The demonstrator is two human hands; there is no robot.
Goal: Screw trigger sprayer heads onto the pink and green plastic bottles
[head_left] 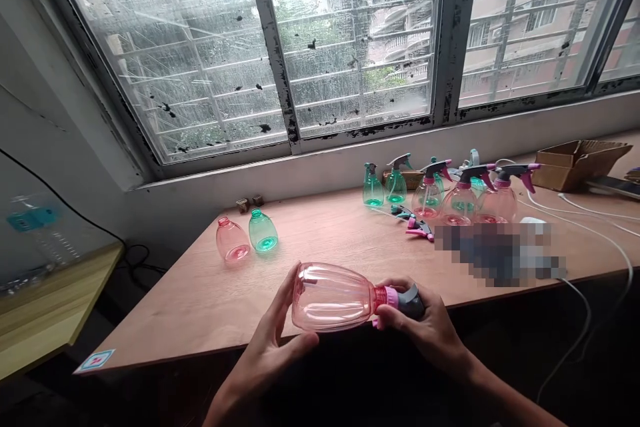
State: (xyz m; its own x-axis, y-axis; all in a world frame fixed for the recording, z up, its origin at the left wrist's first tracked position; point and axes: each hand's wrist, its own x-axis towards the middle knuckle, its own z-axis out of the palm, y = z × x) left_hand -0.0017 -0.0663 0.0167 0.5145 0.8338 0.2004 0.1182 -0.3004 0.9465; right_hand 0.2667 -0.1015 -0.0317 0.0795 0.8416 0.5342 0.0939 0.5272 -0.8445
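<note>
A clear pink spray bottle (333,297) lies sideways in the air just over the table's front edge, its base to the left. My left hand (273,347) cups the base, fingers along its far side and thumb beneath. At the other end my right hand (425,320) grips the grey and pink spray head (407,300), which sits on the bottle's neck. The fingers partly hide the trigger. On the table stand a pink bottle (233,242) and a green bottle (263,232), both without spray heads. Loose spray heads (419,228) lie at the middle right.
Several pink and green bottles with spray heads (460,200) stand at the back right. Behind them is an open cardboard box (577,164). White cables (600,234) cross the right side and hang over the edge. A blurred patch (495,254) covers something nearby. Windows line the back.
</note>
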